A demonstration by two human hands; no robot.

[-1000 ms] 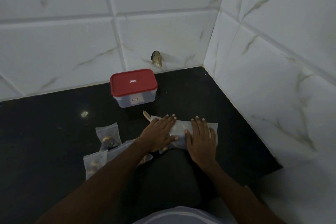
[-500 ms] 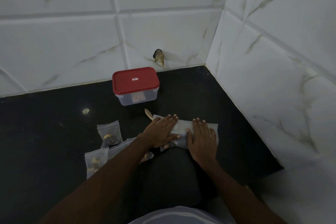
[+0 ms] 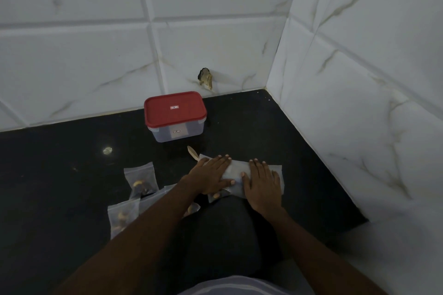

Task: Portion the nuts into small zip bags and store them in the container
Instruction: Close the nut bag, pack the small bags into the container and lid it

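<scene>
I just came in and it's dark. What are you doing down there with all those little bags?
A person is pressing both hands, left hand and right hand, flat on a pale bag lying on the black surface. Small zip bags with nuts inside lie to the left. The red-lidded container stands closed behind, so no bags are being stored yet.

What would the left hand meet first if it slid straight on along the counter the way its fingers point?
Judging by one view, the left hand, flat on the big bag, points up and right, so it would probably miss the red-lidded container and reach the tiled wall first.
</scene>
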